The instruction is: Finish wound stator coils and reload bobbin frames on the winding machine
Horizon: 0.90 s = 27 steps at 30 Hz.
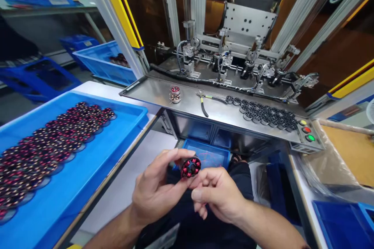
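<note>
A round motor stator (191,167) with red wire windings faces up toward me above my lap. Around its left side, my left hand (159,186) grips it between thumb and fingers. My right hand (217,194) is closed in a pinch at the stator's lower right edge. Whatever lies between those fingertips is too small to make out. Beyond the hands, two wound stators (175,96) sit on the metal ledge, one copper-toned and one red. Cutting pliers (203,105) with black and yellow-green handles lie to the right of them.
Several wound stators fill part of a blue tray (117,140) at left. Dark unwound cores (265,113) stand grouped on the metal ledge (157,89). Behind it is a winding machine (224,62); a button box (308,136) sits right. A blue bin (209,153) with wire scraps is below.
</note>
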Motion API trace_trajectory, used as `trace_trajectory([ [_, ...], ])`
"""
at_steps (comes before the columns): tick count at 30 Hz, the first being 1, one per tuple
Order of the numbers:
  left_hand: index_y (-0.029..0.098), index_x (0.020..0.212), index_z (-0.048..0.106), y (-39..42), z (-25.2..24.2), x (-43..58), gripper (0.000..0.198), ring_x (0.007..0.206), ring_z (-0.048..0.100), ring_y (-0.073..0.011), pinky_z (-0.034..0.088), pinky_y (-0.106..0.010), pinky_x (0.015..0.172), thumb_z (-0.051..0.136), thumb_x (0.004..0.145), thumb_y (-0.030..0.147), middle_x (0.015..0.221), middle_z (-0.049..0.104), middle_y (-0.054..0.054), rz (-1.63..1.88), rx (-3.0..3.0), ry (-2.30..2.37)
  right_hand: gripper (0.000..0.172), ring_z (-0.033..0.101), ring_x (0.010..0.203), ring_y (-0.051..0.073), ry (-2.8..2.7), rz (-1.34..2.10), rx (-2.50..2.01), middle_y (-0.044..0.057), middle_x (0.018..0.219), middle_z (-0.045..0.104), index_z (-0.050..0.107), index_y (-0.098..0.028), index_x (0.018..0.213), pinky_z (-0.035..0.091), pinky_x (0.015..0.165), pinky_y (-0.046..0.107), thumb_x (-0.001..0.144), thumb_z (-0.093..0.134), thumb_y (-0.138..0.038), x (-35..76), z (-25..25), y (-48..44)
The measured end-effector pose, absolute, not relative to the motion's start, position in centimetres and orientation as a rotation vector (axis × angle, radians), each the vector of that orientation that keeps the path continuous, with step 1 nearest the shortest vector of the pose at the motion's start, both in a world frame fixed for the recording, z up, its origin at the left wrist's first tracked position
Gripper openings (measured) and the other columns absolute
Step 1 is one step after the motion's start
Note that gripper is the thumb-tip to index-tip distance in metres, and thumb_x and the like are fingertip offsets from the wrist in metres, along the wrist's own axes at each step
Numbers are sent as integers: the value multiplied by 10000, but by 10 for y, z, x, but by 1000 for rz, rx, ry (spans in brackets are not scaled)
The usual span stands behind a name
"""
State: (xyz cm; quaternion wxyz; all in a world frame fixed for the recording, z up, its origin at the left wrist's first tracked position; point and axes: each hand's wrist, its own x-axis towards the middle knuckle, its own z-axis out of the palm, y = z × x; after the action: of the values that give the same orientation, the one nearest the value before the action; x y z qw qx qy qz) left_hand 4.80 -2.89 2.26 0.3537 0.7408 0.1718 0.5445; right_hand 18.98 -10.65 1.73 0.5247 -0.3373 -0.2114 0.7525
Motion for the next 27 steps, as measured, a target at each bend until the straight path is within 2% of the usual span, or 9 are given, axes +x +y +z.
trace_trajectory([
  [3,323,1423,415,-29,27,49,836,1022,688,-133,566,-216,880,712,740,-57,1186,701,-25,1306,1702,491,321,509,344,46,-640,1776,-838,-6,485,602,717,-88,815,389,337,99,668,859,-335,201,15,-115],
  [6,375,1388,418,-28,30,46,724,984,703,-104,550,-178,872,686,819,15,1227,696,-13,1078,1504,496,268,557,392,57,-803,1785,-851,11,533,634,733,-88,818,438,383,113,690,848,-293,215,15,-115],
  [9,396,1410,379,-29,30,43,661,994,694,-102,535,-179,881,624,891,68,1308,651,-39,916,1438,436,345,626,493,90,-836,1687,-857,50,646,693,715,-93,851,504,455,154,664,866,-341,230,22,-105],
  [11,394,1435,352,-30,28,42,638,1071,669,-131,525,-212,920,578,924,87,1353,616,-65,840,1448,395,365,618,498,86,-840,1593,-885,54,663,694,683,-94,810,501,465,161,718,826,-417,236,30,-98],
  [14,374,1450,350,-32,26,46,684,1153,629,-182,522,-272,958,608,894,72,1366,585,-95,830,1479,357,368,544,425,52,-876,1595,-985,11,576,634,612,-102,705,452,437,147,789,769,-424,238,41,-92],
  [17,356,1400,434,-33,23,52,785,976,664,-133,554,-215,855,738,760,16,1220,616,-61,932,1453,360,382,507,405,47,-893,1648,-1013,-9,538,596,580,-115,680,404,412,144,774,777,-429,233,42,-93],
  [19,348,1342,497,-32,21,53,749,892,663,-102,556,-171,788,769,727,17,1113,632,-29,956,1385,355,399,488,402,48,-905,1669,-975,-14,525,579,569,-122,672,381,410,154,766,776,-449,230,36,-96],
  [24,342,1327,518,-25,18,54,608,958,690,-124,559,-199,854,727,812,97,1187,675,-49,912,1202,318,408,468,427,59,-983,1679,-1001,-18,533,546,560,-131,665,358,439,185,764,768,-468,231,16,-105],
  [27,348,1292,547,-26,20,54,537,982,696,-125,561,-202,877,696,840,97,1222,679,-36,895,1287,371,338,499,533,86,-1153,1470,-1117,6,629,575,604,-133,722,392,527,224,772,774,-421,240,20,-106],
])
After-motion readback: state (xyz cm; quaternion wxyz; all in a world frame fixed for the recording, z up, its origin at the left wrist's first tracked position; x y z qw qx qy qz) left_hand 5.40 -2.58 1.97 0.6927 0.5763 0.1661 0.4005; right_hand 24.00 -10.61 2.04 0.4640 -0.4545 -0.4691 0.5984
